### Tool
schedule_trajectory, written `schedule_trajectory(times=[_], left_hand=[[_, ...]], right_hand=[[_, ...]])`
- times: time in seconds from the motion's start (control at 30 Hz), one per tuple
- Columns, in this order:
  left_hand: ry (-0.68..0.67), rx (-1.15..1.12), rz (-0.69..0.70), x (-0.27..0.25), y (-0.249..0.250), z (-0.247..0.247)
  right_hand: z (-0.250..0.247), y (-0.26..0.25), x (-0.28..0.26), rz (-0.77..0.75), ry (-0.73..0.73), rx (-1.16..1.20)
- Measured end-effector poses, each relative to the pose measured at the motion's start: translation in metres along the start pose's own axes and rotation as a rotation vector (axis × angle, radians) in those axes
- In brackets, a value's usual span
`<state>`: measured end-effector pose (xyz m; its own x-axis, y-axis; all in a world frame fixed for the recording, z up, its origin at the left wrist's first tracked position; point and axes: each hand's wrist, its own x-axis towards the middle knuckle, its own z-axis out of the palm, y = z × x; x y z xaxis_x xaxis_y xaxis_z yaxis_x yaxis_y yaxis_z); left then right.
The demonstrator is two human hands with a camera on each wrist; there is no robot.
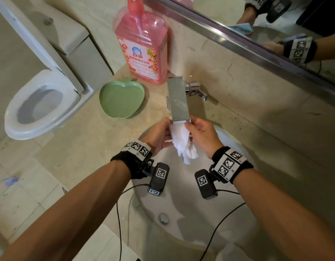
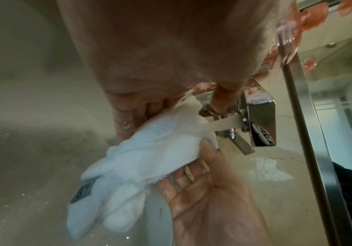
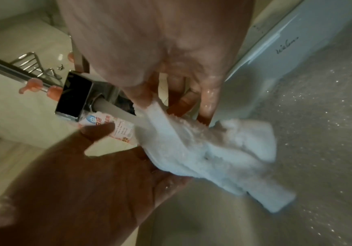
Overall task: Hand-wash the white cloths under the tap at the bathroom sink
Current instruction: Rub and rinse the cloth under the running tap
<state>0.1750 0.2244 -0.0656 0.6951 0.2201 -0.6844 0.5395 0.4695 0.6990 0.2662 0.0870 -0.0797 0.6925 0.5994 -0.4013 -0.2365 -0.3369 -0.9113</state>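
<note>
A wet white cloth hangs bunched over the sink basin, right under the square chrome tap. Water runs from the spout onto the cloth's top. My right hand pinches the upper edge of the cloth between thumb and fingers. My left hand lies against the other side, fingers fairly straight behind the cloth, thumb apart from it. The lower end dangles free.
A pink detergent pump bottle and a green heart-shaped dish stand on the counter left of the tap. The toilet is further left. A mirror runs along the back wall. The drain plug sits low in the basin.
</note>
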Motion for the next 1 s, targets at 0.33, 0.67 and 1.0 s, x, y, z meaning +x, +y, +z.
schedule_trajectory(times=[0.33,0.67,1.0], left_hand=[[0.250,0.282,0.162,-0.003,-0.003,-0.031],[0.340,0.480,0.179,-0.014,0.007,-0.037],[0.185,0.581,0.158,-0.017,0.019,-0.001]], right_hand=[[0.011,0.006,-0.003,0.113,0.031,-0.025],[0.006,0.002,-0.004,-0.004,0.101,-0.475],[0.006,-0.004,-0.007,0.017,0.165,-0.439]])
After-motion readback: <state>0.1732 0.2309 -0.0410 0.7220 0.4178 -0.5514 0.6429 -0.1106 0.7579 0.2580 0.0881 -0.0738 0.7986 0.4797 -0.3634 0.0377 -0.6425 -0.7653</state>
